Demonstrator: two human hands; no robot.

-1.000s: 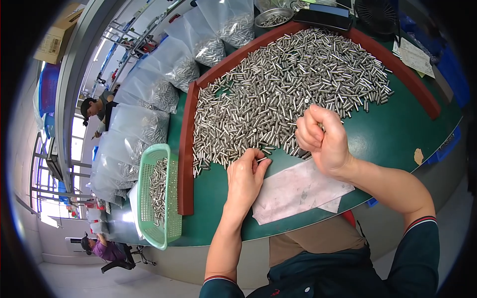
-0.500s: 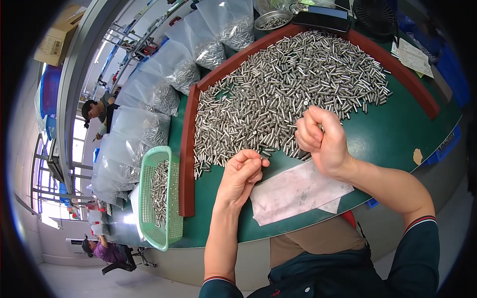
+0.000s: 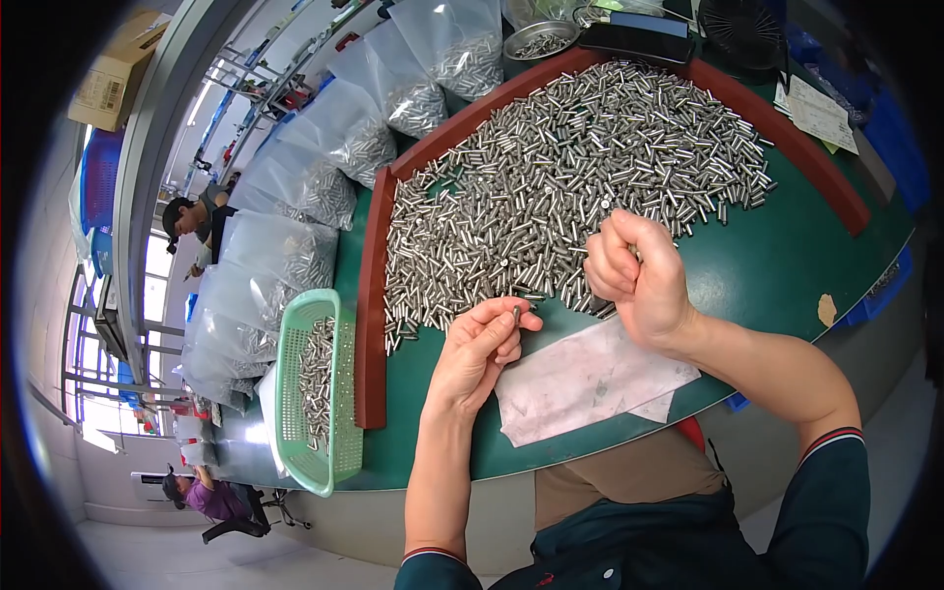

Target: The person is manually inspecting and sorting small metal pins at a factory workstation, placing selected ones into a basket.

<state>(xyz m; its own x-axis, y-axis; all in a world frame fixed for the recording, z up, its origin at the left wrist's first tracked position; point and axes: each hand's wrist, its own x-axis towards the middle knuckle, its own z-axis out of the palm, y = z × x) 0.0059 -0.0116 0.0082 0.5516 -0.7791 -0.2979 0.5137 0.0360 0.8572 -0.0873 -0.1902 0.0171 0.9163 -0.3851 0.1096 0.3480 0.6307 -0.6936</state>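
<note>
A wide heap of small shiny metal pins (image 3: 551,167) covers the green tabletop (image 3: 757,285). At the near edge of the heap, my left hand (image 3: 480,344) pinches one metal pin (image 3: 516,315) upright between thumb and fingers. To its right my right hand (image 3: 637,275) is closed, fingers curled in, over the heap's near edge. A pin end (image 3: 607,206) shows just at its curled fingers; what lies inside the fist is mostly hidden. Below both hands lies a stained whitish cloth (image 3: 580,383).
Dark red rails (image 3: 372,324) border the heap. A light green basket (image 3: 334,462) holding pins stands left, beside several clear bags (image 3: 344,133) of pins. Behind are a metal dish (image 3: 541,41), a phone (image 3: 637,41) and a black fan (image 3: 739,34). Two people work farther left.
The pin in my left fingers has turned more upright and shows more clearly, and those fingers have shifted slightly. My right hand has barely moved.
</note>
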